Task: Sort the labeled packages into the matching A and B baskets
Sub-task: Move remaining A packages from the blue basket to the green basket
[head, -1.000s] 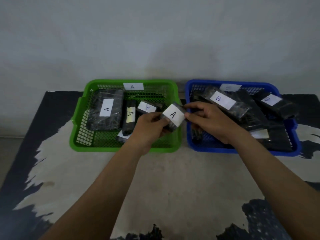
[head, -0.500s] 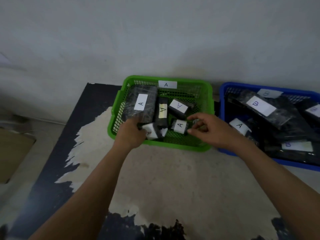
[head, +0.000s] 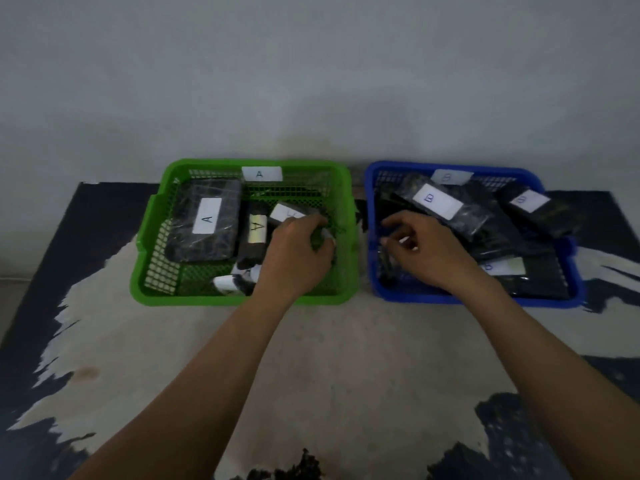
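Note:
The green basket (head: 152,233), tagged A, sits at the left and holds several black packages with A labels, the largest (head: 207,223) at its left. My left hand (head: 298,254) is inside its right half, fingers curled around a small dark package (head: 325,237) whose white label peeks out. The blue basket (head: 575,261), tagged B, sits at the right with several B packages, one long one (head: 437,202) on top. My right hand (head: 426,254) reaches into its left end, thumb and fingers pinching a small white-labelled package (head: 402,240); its letter is hidden.
Both baskets stand side by side against a pale wall (head: 311,81) at the far edge of a worn dark-and-cream table (head: 329,358). A narrow gap separates the baskets. The floor drops away at the far left.
The view has swung back to centre. My right hand left the green basket and moved right into the blue one. My left hand shifted right within the green basket.

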